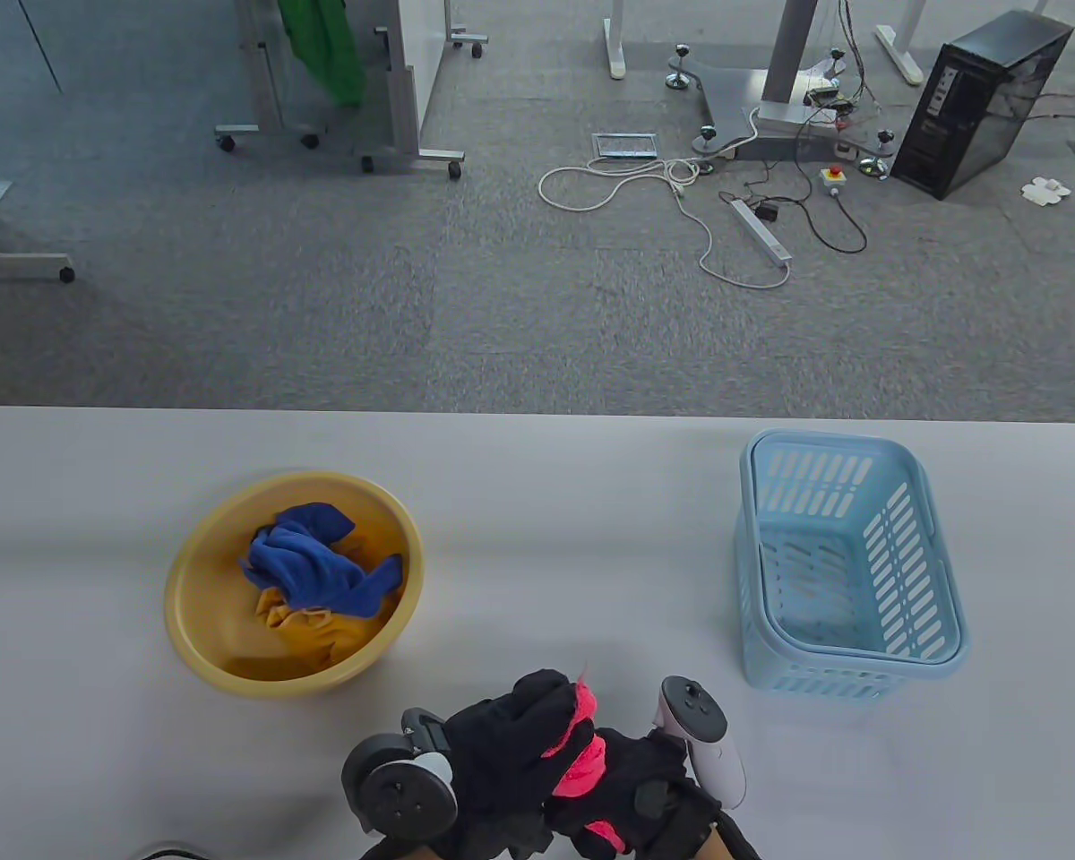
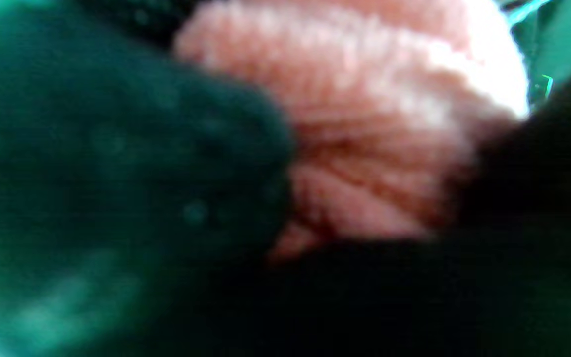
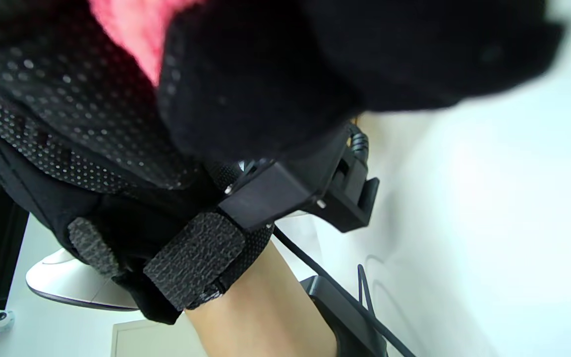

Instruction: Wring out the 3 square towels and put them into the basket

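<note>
The towel (image 1: 580, 761) gripped between the two hands is bright pink, and the gloves on the left hand (image 1: 502, 752) and right hand (image 1: 645, 788) are black with a fine pattern of pale dots. In the mustard-yellow basin (image 1: 199, 645) lie a royal-blue towel (image 1: 318, 564) and a yellow-orange towel (image 1: 309, 632). The basket (image 1: 847, 667) is pale blue with slotted walls, and the desk (image 1: 546, 502) is off-white.

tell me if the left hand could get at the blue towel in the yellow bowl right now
Probably not yet: the left hand and right hand both grip the pink towel. The path to the blue towel in the yellow bowl looks unobstructed.
</note>
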Demonstrator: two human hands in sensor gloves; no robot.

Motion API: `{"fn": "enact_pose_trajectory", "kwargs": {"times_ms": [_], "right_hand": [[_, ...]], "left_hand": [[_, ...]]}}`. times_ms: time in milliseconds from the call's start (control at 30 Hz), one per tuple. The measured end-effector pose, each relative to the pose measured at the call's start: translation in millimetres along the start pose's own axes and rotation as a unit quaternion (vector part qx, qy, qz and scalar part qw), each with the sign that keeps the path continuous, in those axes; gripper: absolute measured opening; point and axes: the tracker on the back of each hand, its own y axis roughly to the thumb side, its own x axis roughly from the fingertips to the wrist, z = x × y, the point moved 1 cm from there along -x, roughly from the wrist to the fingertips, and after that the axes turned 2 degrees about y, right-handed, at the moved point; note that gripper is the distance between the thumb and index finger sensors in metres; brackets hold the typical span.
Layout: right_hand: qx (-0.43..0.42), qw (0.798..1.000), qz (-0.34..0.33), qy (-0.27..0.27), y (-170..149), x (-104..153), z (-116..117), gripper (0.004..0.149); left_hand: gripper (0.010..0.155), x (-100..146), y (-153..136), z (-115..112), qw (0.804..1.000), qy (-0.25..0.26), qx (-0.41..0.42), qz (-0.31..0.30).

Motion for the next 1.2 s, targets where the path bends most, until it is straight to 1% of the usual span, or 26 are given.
{"fn": "enact_pose_trajectory", "kwargs": {"times_ms": [133, 233, 300, 400, 467, 500, 533, 600, 633, 733, 800, 833, 900, 967, 1000, 1067, 1133, 1200], "right_hand": [[0.017, 1.0, 0.001, -0.012, -1, -1, -1, 0.066], [0.061, 0.997, 0.008, -0.047, -1, 3, -3, 0.068], [0.079, 0.995, 0.015, -0.066, -1, 7, -4, 0.07], [0.129, 0.986, 0.007, -0.108, 5, 13, -5, 0.074], [0.154, 0.979, 0.007, -0.132, 10, 16, -4, 0.076], [0.175, 0.973, -0.007, -0.151, 13, 19, -4, 0.077], [0.209, 0.96, -0.025, -0.187, 14, 21, -2, 0.077], [0.238, 0.939, -0.046, -0.244, 14, 24, 1, 0.079], [0.247, 0.932, -0.05, -0.258, 15, 24, 1, 0.079], [0.298, 0.909, -0.062, -0.284, 21, 28, 3, 0.08], [0.317, 0.896, -0.068, -0.303, 23, 30, 5, 0.079], [0.33, 0.886, -0.07, -0.318, 23, 31, 7, 0.079], [0.345, 0.875, -0.071, -0.333, 23, 33, 9, 0.08], [0.369, 0.859, -0.069, -0.35, 26, 34, 12, 0.08], [0.389, 0.845, -0.071, -0.36, 28, 35, 14, 0.08], [0.415, 0.828, -0.068, -0.371, 32, 36, 15, 0.08], [0.43, 0.82, -0.068, -0.371, 35, 38, 17, 0.079], [0.456, 0.8, -0.071, -0.384, 39, 41, 19, 0.078]], "left_hand": [[0.041, 1, -4, 1, 1.0, -0.001, -0.005, 0.004], [0.042, 4, -10, -1, 1.0, -0.008, -0.015, 0.019], [0.043, 5, -13, -4, 0.999, -0.016, -0.008, 0.037], [0.044, 5, -14, -5, 0.998, -0.018, -0.018, 0.053], [0.045, 5, -16, -5, 0.997, -0.023, -0.004, 0.073], [0.045, 5, -18, -4, 0.997, -0.015, -0.002, 0.082], [0.046, 5, -20, -4, 0.995, -0.02, 0.004, 0.1], [0.048, 5, -21, -4, 0.992, -0.039, 0.004, 0.124], [0.049, 5, -21, -4, 0.991, -0.042, -0.002, 0.126], [0.051, 6, -25, -3, 0.986, -0.051, 0.018, 0.156], [0.052, 6, -26, -3, 0.985, -0.051, 0.02, 0.164], [0.053, 7, -28, -3, 0.982, -0.056, 0.025, 0.177], [0.054, 8, -31, -3, 0.979, -0.057, 0.033, 0.191], [0.055, 10, -35, -3, 0.974, -0.063, 0.045, 0.213], [0.056, 11, -38, -2, 0.968, -0.068, 0.054, 0.234], [0.057, 12, -41, -2, 0.961, -0.075, 0.068, 0.256], [0.06, 15, -45, -3, 0.953, -0.083, 0.083, 0.279], [0.062, 17, -49, -5, 0.942, -0.092, 0.124, 0.298]]}}
